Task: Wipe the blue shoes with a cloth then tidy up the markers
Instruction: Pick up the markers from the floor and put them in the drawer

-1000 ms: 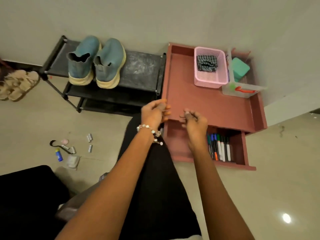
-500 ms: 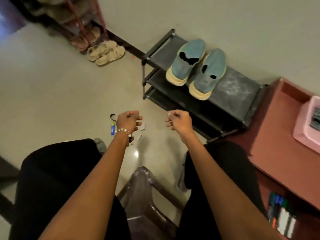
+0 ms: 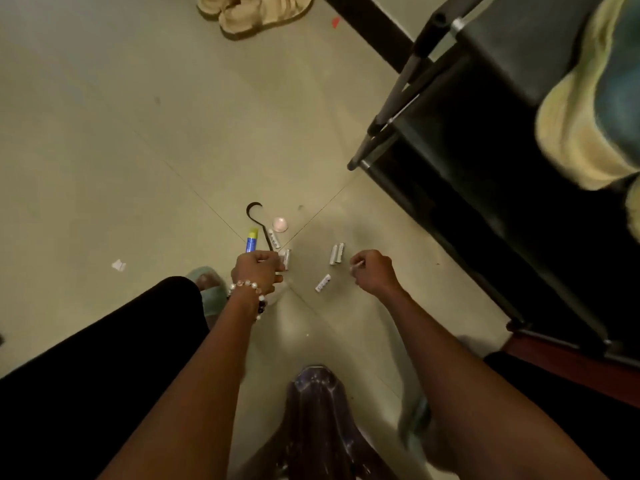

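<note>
Several white caps (image 3: 336,253) (floor) — shoe rack (image 3: 485,140) right.

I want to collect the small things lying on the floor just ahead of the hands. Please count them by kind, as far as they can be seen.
White cylinders: 5
Blue and yellow tube: 1
Black curved strip: 1
Pink round piece: 1
White scrap: 1
Total: 9
</note>
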{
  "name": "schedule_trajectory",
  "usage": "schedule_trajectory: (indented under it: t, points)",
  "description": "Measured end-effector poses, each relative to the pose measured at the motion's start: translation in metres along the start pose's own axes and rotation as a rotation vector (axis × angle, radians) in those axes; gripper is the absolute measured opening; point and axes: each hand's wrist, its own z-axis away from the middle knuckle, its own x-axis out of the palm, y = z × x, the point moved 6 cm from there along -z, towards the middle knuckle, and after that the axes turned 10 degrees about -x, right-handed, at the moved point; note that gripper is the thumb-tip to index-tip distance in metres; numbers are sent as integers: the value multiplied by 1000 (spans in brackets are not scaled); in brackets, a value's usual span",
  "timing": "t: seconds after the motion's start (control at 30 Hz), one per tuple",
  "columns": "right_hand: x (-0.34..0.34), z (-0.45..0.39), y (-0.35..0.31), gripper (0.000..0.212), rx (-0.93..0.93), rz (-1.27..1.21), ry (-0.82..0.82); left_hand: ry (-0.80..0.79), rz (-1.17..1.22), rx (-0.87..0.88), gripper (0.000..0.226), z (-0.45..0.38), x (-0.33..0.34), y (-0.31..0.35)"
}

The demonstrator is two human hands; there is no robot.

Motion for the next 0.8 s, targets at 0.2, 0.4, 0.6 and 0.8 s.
schedule_trajectory:
  t: [0.2, 0.4, 0.6, 0.8]
  points:
    - [38, -72, 2, 38, -307, 483, -71, -52, 44, -58, 12, -54, 35, -13]
    - [48, -81, 11, 42, -470, 607, 56, -98, 19, -50, 9, -72, 65, -25]
    - [26, -47, 2, 51, -434, 163, 181, -229, 19, -47, 27, -59, 86, -24]
    - [19, -33, -11, 58, -421, -21, 59, -334, 181, -200, 30, -55, 93, -18]
